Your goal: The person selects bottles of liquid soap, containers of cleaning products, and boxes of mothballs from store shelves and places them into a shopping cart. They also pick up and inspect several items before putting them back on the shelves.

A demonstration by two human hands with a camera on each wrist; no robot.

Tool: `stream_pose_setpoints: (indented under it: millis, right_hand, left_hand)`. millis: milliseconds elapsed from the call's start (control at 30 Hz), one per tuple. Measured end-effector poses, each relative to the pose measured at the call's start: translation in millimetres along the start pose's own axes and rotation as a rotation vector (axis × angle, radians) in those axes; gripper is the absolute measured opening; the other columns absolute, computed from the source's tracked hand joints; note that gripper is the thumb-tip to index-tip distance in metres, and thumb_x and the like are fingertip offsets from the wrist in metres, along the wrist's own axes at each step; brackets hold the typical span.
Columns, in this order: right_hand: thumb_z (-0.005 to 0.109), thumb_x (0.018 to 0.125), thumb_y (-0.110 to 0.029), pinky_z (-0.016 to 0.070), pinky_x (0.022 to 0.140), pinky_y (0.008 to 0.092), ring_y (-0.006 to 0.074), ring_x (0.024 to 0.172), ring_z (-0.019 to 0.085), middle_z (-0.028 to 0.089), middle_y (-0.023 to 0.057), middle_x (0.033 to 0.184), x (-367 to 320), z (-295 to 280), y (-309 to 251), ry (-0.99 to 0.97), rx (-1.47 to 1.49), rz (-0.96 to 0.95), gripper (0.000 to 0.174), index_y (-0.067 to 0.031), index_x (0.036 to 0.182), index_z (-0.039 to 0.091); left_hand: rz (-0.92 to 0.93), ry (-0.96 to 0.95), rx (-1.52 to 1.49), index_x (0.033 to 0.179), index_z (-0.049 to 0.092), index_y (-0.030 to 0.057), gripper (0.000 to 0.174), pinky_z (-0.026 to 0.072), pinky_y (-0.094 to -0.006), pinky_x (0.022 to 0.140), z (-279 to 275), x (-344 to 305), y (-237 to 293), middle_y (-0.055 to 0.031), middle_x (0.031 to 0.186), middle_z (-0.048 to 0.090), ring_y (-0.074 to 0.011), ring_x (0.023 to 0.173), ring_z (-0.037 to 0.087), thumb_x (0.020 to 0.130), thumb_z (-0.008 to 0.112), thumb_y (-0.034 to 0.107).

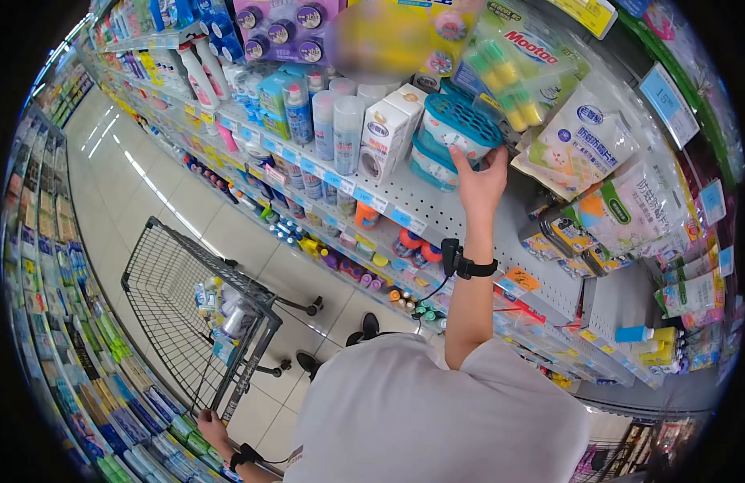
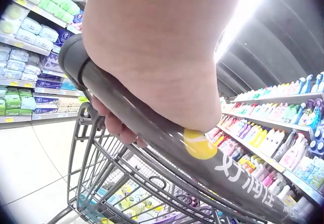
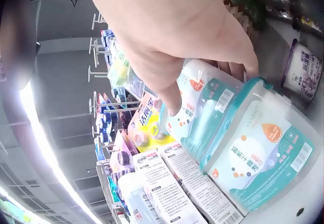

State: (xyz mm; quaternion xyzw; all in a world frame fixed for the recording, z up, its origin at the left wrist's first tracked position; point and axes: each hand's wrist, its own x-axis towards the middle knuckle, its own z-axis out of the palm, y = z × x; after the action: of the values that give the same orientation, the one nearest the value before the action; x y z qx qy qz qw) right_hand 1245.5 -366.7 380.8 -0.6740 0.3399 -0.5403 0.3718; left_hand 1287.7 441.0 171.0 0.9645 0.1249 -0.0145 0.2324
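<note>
My right hand grips a clear plastic tub with a teal slotted lid, thumb on one side and fingers round the other. Below it on the shelf is a second, matching tub. In the right wrist view, the thumb presses the printed side of the gripped tub, close against the lower tub. Down at the left, my left hand holds the handle of a shopping cart. The left wrist view shows its fingers curled under the dark cart handle.
White boxes and spray cans stand left of the tubs on the perforated shelf. Bagged goods hang and lie to the right. Packages lie in the cart. Another stocked shelf lines the aisle's far side.
</note>
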Motion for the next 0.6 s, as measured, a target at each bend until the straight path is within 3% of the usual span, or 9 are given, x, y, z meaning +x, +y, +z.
stream_pose_setpoints:
  millis: [133, 200, 300, 433, 533, 600]
  right_hand:
    - [0.093, 0.071, -0.026, 0.0492, 0.1, 0.0405, 0.0305, 0.113, 0.066, 0.068, 0.0197, 0.125, 6, 6, 3, 0.023, -0.003, -0.07, 0.076, 0.002, 0.131, 0.055]
    - [0.093, 0.071, -0.025, 0.0505, 0.098, 0.0399, 0.0296, 0.11, 0.068, 0.069, 0.0186, 0.121, 6, 2, -9, -0.012, -0.1, 0.035, 0.073, 0.0017, 0.128, 0.057]
    - [0.093, 0.07, -0.025, 0.0512, 0.097, 0.0395, 0.0294, 0.108, 0.069, 0.07, 0.0183, 0.119, 7, 3, -6, -0.011, -0.064, 0.023, 0.071, 0.0013, 0.126, 0.057]
    - [0.092, 0.071, -0.02, 0.0518, 0.096, 0.0402, 0.0281, 0.108, 0.069, 0.069, 0.018, 0.119, 2, 11, -2, 0.038, -0.04, -0.025, 0.069, 0.0015, 0.126, 0.057]
    - [0.091, 0.073, -0.013, 0.0523, 0.095, 0.0372, 0.0247, 0.109, 0.068, 0.069, 0.0162, 0.119, -4, 16, -1, 0.106, 0.111, -0.111, 0.065, 0.0016, 0.126, 0.056]
    - [0.089, 0.076, -0.007, 0.0518, 0.096, 0.0344, 0.0217, 0.109, 0.067, 0.068, 0.0135, 0.119, -12, 11, -6, 0.109, 0.21, -0.022, 0.062, 0.0019, 0.127, 0.055]
  left_hand:
    - [0.004, 0.008, 0.008, 0.094, 0.069, 0.0011, 0.018, 0.0527, -0.0424, 0.078, 0, -1, 5, -0.0166, 0.089, 0.07, -0.0339, 0.083, 0.069, 0.086, 0.064, 0.017]
    - [-0.007, 0.038, 0.027, 0.092, 0.07, 0.0017, 0.016, 0.0528, -0.043, 0.076, -1, -3, 12, -0.0153, 0.086, 0.07, -0.0328, 0.081, 0.069, 0.085, 0.065, 0.016]
    - [-0.006, 0.118, -0.013, 0.091, 0.07, 0.0023, 0.016, 0.0526, -0.0441, 0.076, 7, -1, 3, -0.0152, 0.084, 0.07, -0.0328, 0.079, 0.069, 0.085, 0.065, 0.016]
    - [-0.025, 0.043, 0.059, 0.091, 0.069, 0.0025, 0.016, 0.0524, -0.045, 0.075, -2, -5, 19, -0.0162, 0.082, 0.07, -0.0338, 0.078, 0.068, 0.086, 0.065, 0.017]
    - [-0.03, 0.039, 0.046, 0.091, 0.069, 0.0023, 0.016, 0.0523, -0.0449, 0.075, -3, -6, 23, -0.0165, 0.082, 0.07, -0.0342, 0.077, 0.068, 0.087, 0.064, 0.017]
    - [-0.042, 0.04, 0.04, 0.09, 0.069, 0.0022, 0.017, 0.0522, -0.0447, 0.075, -4, -8, 27, -0.0166, 0.082, 0.07, -0.0342, 0.077, 0.068, 0.088, 0.064, 0.018]
